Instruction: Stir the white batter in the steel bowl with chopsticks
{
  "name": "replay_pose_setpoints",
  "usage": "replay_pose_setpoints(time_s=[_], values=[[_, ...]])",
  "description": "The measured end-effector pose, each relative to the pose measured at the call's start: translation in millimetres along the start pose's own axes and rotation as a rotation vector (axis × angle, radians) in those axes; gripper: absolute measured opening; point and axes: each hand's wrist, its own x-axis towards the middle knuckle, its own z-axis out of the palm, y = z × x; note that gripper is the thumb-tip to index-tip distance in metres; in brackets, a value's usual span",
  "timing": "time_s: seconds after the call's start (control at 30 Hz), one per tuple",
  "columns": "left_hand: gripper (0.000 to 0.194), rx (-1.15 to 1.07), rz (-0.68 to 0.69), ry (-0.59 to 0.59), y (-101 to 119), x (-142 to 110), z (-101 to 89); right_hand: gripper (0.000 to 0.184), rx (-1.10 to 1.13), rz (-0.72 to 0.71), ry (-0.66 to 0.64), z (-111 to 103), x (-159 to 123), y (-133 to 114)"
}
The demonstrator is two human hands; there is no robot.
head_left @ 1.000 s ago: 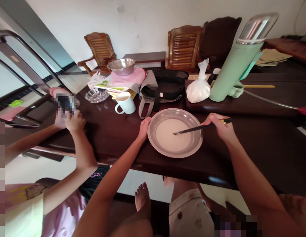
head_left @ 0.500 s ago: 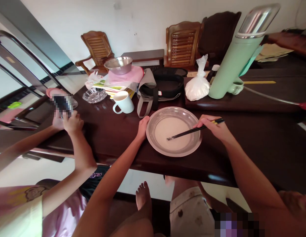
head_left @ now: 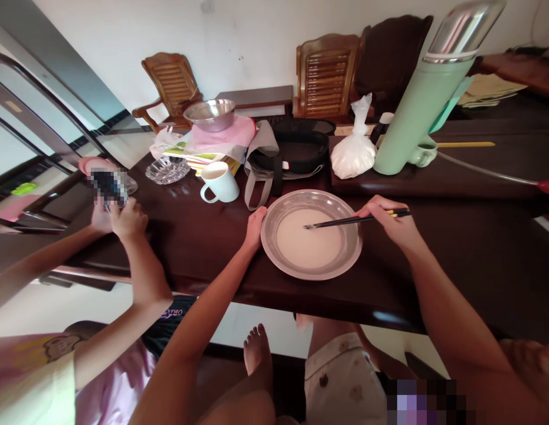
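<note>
A wide metal bowl (head_left: 311,275) stands near the front edge of the dark table, with a pale, milky liquid (head_left: 310,248) in it. My left hand (head_left: 255,229) grips the bowl's left rim, its fingers partly hidden by the bowl. In my right hand (head_left: 392,223), at the bowl's right side, is a pair of black chopsticks (head_left: 340,222) with yellow bands near the top. The chopsticks reach over the right rim, and their whitened tips are at the liquid, left of its middle.
Behind the bowl are a white mug (head_left: 221,184), a grey-black bag (head_left: 296,154), a tied plastic bag of white powder (head_left: 353,154) and a tall green thermos (head_left: 418,112). A steel bowl (head_left: 212,116) sits on a pile at back left. At left, another person's hands (head_left: 124,217) hold a blurred-out device.
My right hand has shifted slightly up and to the right. The chopstick tips have swept toward the far side of the liquid. My left hand stays on the rim.
</note>
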Motion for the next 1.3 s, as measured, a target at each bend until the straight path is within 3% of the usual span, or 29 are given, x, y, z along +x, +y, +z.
replay_pose_setpoints(time_s=[0.07, 0.23, 0.4, 0.57, 0.73, 0.9, 1.07, 1.23, 1.3], values=[[0.037, 0.006, 0.002, 0.000, -0.9, 0.4, -0.4, 0.035, 0.073, 0.016, 0.022, -1.7, -0.3, 1.5], [0.036, 0.011, 0.013, -0.001, -2.7, 1.3, -1.0, 0.029, 0.028, 0.018, -0.129, 1.4, -0.3, 0.9], [0.036, 0.008, 0.000, 0.003, -1.1, 0.4, -0.1, 0.032, 0.071, 0.018, 0.035, -2.9, 0.7, 4.6], [0.037, 0.010, 0.009, 0.006, -1.8, 1.1, -0.5, 0.031, 0.041, 0.025, -0.120, 0.1, 0.1, 2.4], [0.037, 0.010, 0.008, -0.002, -1.7, 1.0, -0.5, 0.030, 0.051, 0.008, -0.018, -1.3, 0.0, 2.3], [0.037, 0.008, 0.008, -0.004, -1.1, -0.2, 0.0, 0.028, 0.050, 0.024, -0.159, 1.0, -0.7, 0.1], [0.037, -0.004, -0.005, 0.005, -0.5, -0.4, 0.8, 0.033, 0.035, 0.015, 0.017, -0.3, 0.1, 1.8], [0.038, -0.012, -0.011, 0.009, 1.7, -0.8, 2.0, 0.032, 0.078, 0.033, -0.121, 2.0, -1.0, -0.5], [0.039, -0.014, -0.013, 0.014, 1.1, -0.6, 1.8, 0.028, 0.009, 0.013, -0.097, 2.1, -1.0, -0.8]])
